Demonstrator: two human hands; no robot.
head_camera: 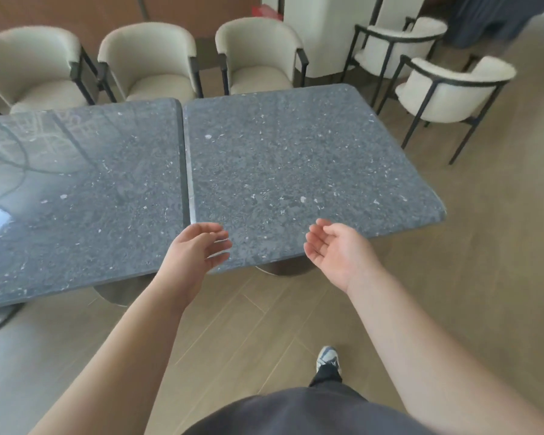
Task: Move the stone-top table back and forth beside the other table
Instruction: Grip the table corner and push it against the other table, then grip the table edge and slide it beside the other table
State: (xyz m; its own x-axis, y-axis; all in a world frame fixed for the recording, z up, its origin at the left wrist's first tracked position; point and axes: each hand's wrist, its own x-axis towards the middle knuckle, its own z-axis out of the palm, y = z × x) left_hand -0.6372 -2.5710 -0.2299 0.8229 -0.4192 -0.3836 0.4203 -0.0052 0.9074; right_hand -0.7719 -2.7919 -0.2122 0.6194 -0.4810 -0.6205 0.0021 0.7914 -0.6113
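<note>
Hands hovered at the near edge of the stone-top table (296, 158), the left hand (198, 249) and right hand (333, 249) both loosely spread, palms turned inward, holding nothing, probably set to take the rim. It stood just beside the other table (76, 189), a thin seam between them, chairs (258, 54) behind.

stone-top table (296, 158) | dark speckled grey (rounded corners) | just right of other table (82, 189), narrow gap between
</note>
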